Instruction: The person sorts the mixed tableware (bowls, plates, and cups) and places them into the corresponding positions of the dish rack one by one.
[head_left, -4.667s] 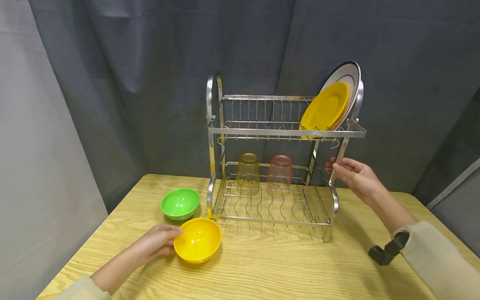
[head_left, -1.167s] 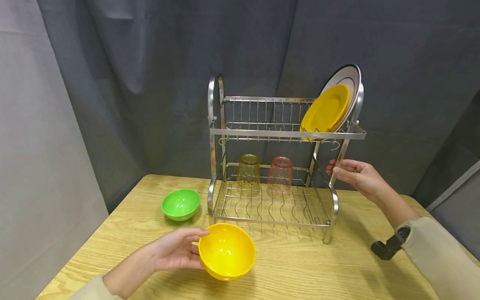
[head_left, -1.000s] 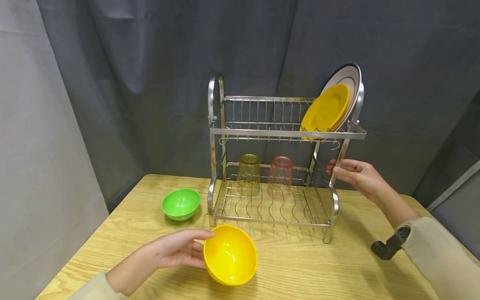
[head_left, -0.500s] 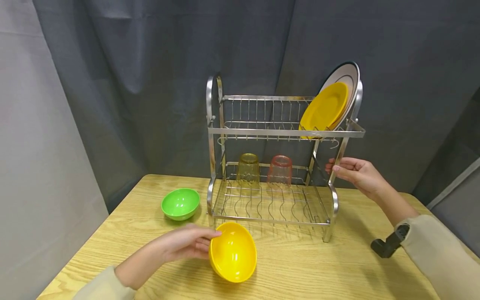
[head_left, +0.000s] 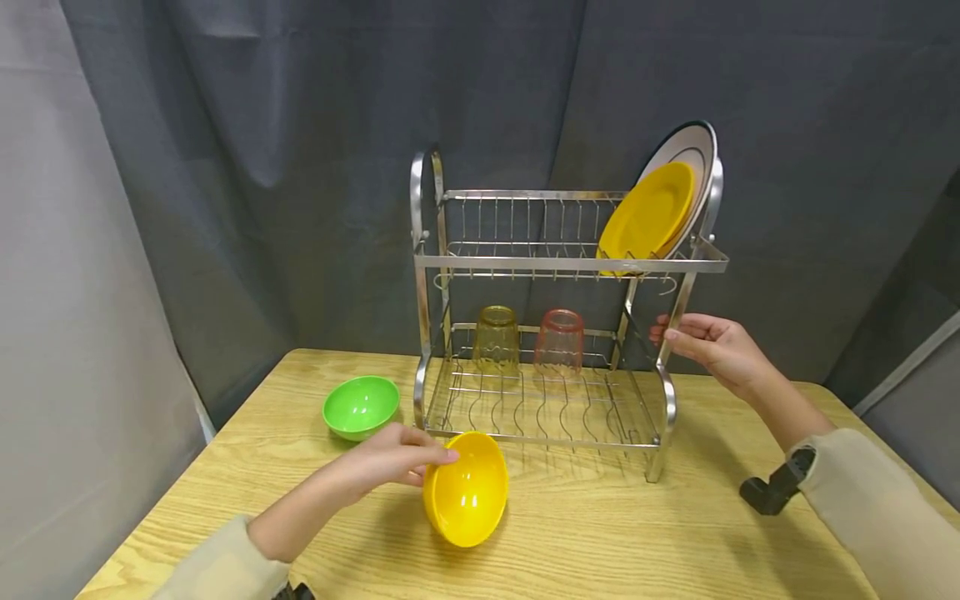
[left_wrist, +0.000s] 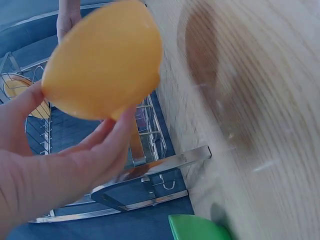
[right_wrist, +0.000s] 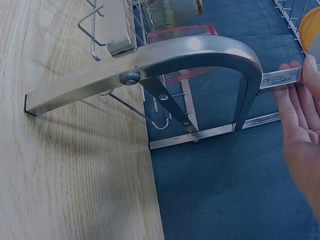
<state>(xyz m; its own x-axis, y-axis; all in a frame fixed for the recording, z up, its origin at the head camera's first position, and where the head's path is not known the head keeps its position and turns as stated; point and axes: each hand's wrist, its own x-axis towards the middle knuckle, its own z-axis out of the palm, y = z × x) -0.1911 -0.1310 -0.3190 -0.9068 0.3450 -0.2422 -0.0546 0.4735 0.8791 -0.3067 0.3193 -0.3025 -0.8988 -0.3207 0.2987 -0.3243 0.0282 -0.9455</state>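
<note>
My left hand (head_left: 393,458) pinches the rim of a yellow bowl (head_left: 472,492), thumb inside and fingers behind it. The bowl is tilted, its hollow turned toward the head camera, in front of the dish rack's (head_left: 540,439) lower left. In the left wrist view the yellow bowl (left_wrist: 105,60) hangs above the table, its shadow on the wood apart from it. My right hand (head_left: 716,350) holds the right front post of the rack between thumb and fingers; the right wrist view shows the hand (right_wrist: 302,110) around that metal bar. A green bowl (head_left: 362,408) sits left of the rack.
On the upper tier a yellow plate (head_left: 648,212) and a white plate (head_left: 701,154) lean at the right end. Upside down on the lower tier stand a yellow glass (head_left: 496,342) and a pink glass (head_left: 559,343). A grey curtain (head_left: 337,167) hangs behind the table (head_left: 600,533).
My left hand has carried the yellow bowl rightward from beside the green bowl, then tipped it and shifted it slightly toward the rack. The right hand stays on the post.
</note>
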